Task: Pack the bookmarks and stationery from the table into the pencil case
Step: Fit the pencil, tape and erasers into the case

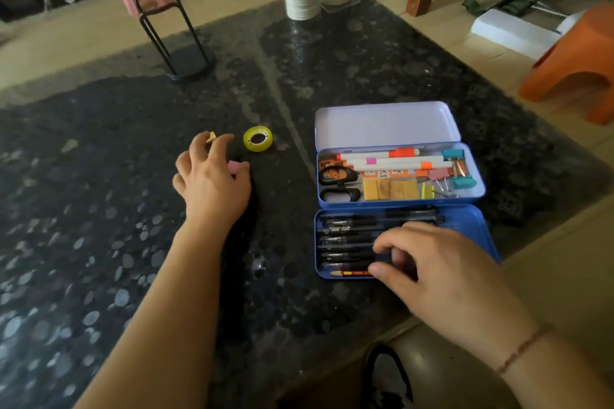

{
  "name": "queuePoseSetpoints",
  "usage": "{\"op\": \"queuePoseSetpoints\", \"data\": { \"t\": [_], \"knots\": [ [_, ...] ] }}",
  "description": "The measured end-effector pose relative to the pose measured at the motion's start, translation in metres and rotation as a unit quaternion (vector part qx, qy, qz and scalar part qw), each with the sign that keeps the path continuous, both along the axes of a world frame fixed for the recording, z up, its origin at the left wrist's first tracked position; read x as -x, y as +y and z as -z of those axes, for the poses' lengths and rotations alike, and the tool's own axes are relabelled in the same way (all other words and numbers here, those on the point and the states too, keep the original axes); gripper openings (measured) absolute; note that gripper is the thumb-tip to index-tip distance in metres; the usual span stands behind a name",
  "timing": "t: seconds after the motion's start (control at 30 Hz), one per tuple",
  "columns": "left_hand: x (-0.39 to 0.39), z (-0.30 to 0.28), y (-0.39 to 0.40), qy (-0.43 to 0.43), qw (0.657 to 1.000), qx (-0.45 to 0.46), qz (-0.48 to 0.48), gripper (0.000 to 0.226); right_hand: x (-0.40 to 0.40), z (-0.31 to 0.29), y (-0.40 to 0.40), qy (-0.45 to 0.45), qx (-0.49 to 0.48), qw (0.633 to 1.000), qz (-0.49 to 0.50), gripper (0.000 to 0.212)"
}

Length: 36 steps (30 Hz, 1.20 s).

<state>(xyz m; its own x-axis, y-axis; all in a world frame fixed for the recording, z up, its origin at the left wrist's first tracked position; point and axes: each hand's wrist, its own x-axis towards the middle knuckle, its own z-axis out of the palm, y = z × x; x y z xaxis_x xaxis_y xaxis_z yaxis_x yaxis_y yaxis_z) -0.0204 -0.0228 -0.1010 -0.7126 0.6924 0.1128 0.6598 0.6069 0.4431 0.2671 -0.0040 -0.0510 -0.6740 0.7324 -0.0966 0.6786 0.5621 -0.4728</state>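
- The pencil case point(465, 232) is lying open at the centre right of the frame, on the dark speckled worktop point(99, 242), its pale lid point(385, 124) folded back toward the top of the picture.
- The middle tray is already holding markers point(392, 159), black-handled scissors point(339, 184), binder clips point(460, 173) and what look like yellowish bookmarks point(390, 189); the nearest tray is carrying a row of dark pens point(349, 239).
- The right hand point(445, 279) is resting over those pens at the lower right, fingers curled down onto them – I cannot tell whether its grip is actually closed round one or just settling them into place.
- The left hand point(212, 183) is reaching out at centre left, its grip half closed: a small tan piece point(211, 137) is sitting at the fingertips and a small pink piece point(234, 167) – an eraser, perhaps – is showing by the thumb. Both seem pinched, though the blur leaves it unsure.
- A yellow tape roll point(258, 139) is lying loose on the worktop just beside that hand, between it and the case.
- By my reading, the packing is nearly done and the last small bits are being gathered.
- The next move is calling for carrying those pieces across to the middle tray, then fetching the tape – which may need to lie flat for the lid to shut.
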Motion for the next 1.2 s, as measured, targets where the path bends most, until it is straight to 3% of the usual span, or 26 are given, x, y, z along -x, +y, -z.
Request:
{"op": "queuePoseSetpoints", "data": {
  "t": [0.1,0.2,0.37,0.5,0.57,0.63,0.7,0.77,0.83,0.9,0.97,1.03,1.1,1.2],
  "knots": [
    [0.015,0.004,0.018,0.007,0.996,0.061,0.063,0.065,0.003,0.000,0.001,0.010,-0.002,1.000,0.003,0.025],
    [0.007,0.010,0.034,0.026,0.992,0.080,0.090,0.067,0.003,-0.002,0.003,0.031,-0.009,0.999,0.018,0.023],
    [-0.005,0.014,0.040,0.059,0.995,-0.005,0.085,0.039,0.002,0.000,0.002,0.059,-0.034,0.997,0.037,0.020],
    [-0.018,0.000,0.026,0.083,0.991,-0.068,0.083,0.043,0.005,0.004,0.002,0.094,-0.042,0.994,0.041,0.022],
    [-0.032,-0.022,0.021,0.079,0.979,-0.147,0.115,0.053,0.003,0.005,0.006,0.159,-0.019,0.983,0.087,0.025],
    [-0.059,-0.045,0.016,0.000,0.957,-0.223,0.188,0.063,-0.003,0.006,0.012,0.250,0.013,0.956,0.151,0.026],
    [-0.099,-0.059,0.008,-0.060,0.926,-0.245,0.281,0.073,-0.009,0.004,0.019,0.343,0.085,0.917,0.187,0.032],
    [-0.135,-0.059,0.000,-0.035,0.893,-0.238,0.380,0.072,-0.013,0.002,0.023,0.418,0.162,0.875,0.185,0.038],
    [-0.156,-0.055,0.000,-0.010,0.870,-0.233,0.435,0.069,-0.020,0.004,0.027,0.431,0.186,0.862,0.192,0.029],
    [-0.154,-0.052,0.005,0.007,0.869,-0.203,0.451,0.072,-0.032,0.008,0.035,0.404,0.146,0.877,0.214,0.014],
    [-0.133,-0.049,0.012,0.066,0.896,-0.151,0.412,0.069,-0.050,0.015,0.047,0.328,0.055,0.909,0.252,0.012],
    [-0.100,-0.041,0.015,0.103,0.946,-0.117,0.284,0.054,-0.066,0.022,0.056,0.217,-0.014,0.937,0.274,0.014],
    [-0.063,-0.030,0.011,0.080,0.989,-0.046,0.119,0.050,-0.073,0.028,0.060,0.157,-0.005,0.945,0.287,0.011],
    [-0.025,-0.014,-0.001,0.025,0.997,0.079,-0.006,0.059,-0.070,0.035,0.062,0.135,0.029,0.943,0.303,0.010]
  ]
}}
